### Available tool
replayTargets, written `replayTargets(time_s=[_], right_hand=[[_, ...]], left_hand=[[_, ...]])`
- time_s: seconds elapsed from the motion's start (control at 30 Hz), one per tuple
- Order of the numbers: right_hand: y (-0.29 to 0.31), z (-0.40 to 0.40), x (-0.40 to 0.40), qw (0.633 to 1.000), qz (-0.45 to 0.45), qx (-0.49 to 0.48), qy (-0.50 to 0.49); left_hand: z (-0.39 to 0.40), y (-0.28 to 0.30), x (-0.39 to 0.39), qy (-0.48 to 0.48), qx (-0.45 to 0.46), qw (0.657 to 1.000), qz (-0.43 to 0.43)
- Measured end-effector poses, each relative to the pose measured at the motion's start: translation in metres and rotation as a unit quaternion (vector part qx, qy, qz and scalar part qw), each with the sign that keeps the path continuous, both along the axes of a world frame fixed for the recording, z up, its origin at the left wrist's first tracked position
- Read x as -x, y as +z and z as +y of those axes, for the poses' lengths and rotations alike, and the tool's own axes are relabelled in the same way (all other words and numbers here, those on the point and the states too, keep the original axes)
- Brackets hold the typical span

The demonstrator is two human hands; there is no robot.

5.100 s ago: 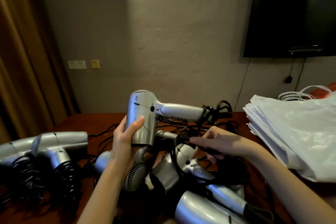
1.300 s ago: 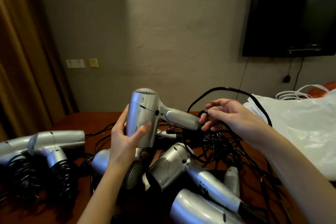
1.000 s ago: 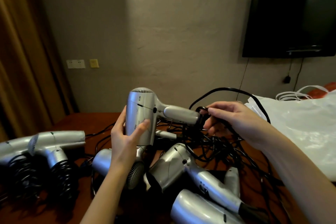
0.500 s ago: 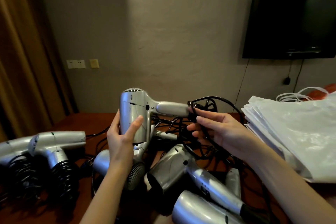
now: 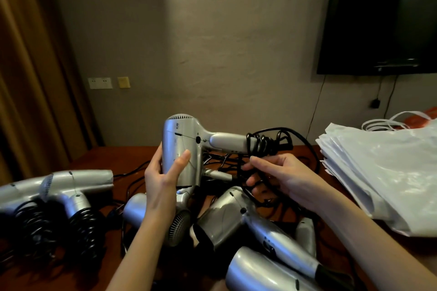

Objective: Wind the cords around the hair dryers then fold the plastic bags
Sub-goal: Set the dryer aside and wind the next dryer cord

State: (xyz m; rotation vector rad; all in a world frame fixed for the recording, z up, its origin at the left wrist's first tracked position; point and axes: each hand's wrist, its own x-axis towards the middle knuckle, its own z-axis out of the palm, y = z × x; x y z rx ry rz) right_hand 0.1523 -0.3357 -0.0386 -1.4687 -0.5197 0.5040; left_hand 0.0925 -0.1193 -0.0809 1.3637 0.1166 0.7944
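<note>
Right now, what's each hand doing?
Left hand: grips the dryer body.
Right hand: holds the cord, fingers curled round it.

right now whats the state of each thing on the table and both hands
silver hair dryer held up: gripped by left hand, black cord partly wound on its handle
right hand: grips the loose cord
two silver dryers at left: cords wound, lying on the table
silver dryers in front: piled, cords loose
white plastic bags: stacked flat
black wall TV: off
</note>
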Motion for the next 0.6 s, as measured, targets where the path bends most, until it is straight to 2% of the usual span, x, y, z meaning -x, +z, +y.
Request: replayTargets(time_s=[0.2, 0.27, 0.33, 0.43, 0.53, 0.6], right_hand=[[0.005, -0.01, -0.006, 0.97, -0.146, 0.183, -0.067], [0.006, -0.011, -0.007, 0.977, -0.141, 0.154, -0.038], [0.006, -0.011, -0.007, 0.993, -0.093, 0.065, 0.027], [0.001, -0.011, -0.012, 0.991, -0.021, -0.029, 0.132], [-0.005, -0.014, -0.017, 0.983, -0.032, -0.02, 0.182], [-0.004, -0.013, -0.015, 0.984, -0.091, 0.051, 0.142]], left_hand=[[0.002, 0.0, -0.002, -0.036, 0.036, 0.999, 0.011], [0.002, 0.0, -0.003, -0.063, 0.059, 0.996, 0.011], [0.0, 0.002, -0.004, -0.094, 0.086, 0.992, 0.01], [-0.001, 0.003, -0.002, -0.126, 0.114, 0.986, 0.004], [-0.002, 0.002, -0.002, -0.154, 0.125, 0.98, 0.003], [-0.004, 0.001, -0.003, -0.174, 0.124, 0.977, 0.015]])
